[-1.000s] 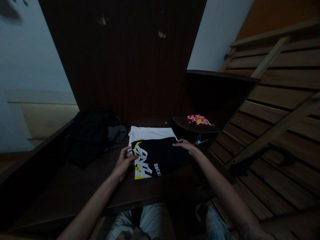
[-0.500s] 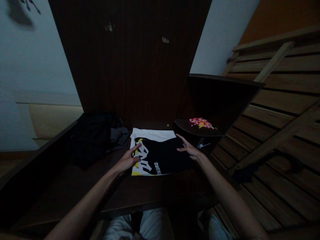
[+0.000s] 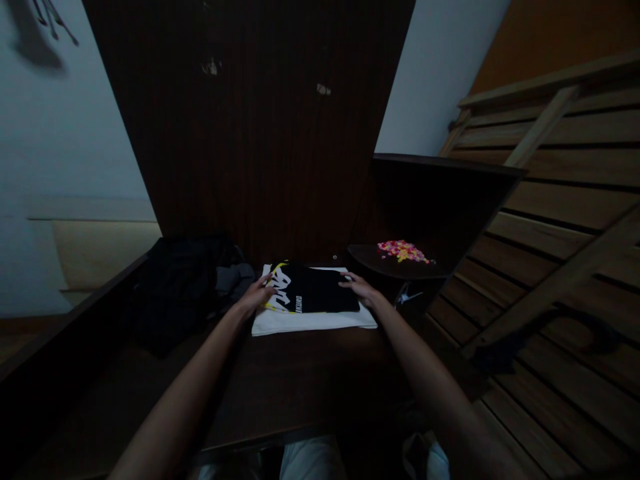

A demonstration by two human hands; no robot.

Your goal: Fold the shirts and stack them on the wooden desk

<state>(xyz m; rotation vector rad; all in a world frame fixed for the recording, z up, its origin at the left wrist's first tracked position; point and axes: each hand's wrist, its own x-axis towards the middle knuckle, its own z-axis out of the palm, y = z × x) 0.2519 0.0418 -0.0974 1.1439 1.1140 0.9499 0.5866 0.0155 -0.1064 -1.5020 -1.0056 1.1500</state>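
A folded black T-shirt [image 3: 323, 291] with white lettering and yellow patches lies over a folded white cloth [image 3: 315, 323], whose front strip shows below it. My left hand [image 3: 256, 295] holds the shirt's left edge, with thumb and forefinger over the print. At the opposite edge, my right hand [image 3: 361, 288] grips the shirt with its thumb and a finger on top. The other fingers of both hands are partly hidden. Dim light makes the black fabric's folds hard to make out.
Both garments are on a dark wooden desk [image 3: 300, 380]. Dark clothing [image 3: 175, 287] is heaped at the left, with a grey piece [image 3: 234, 280] beside it. Pink and yellow petal-like bits [image 3: 404, 251] cover part of a corner shelf [image 3: 360, 255]. Wooden slats [image 3: 560, 233] stand at the right.
Both hands have moved the black T-shirt away from me, onto the back part of the white cloth. The white cloth's front edge now shows, where the shirt covered it before.
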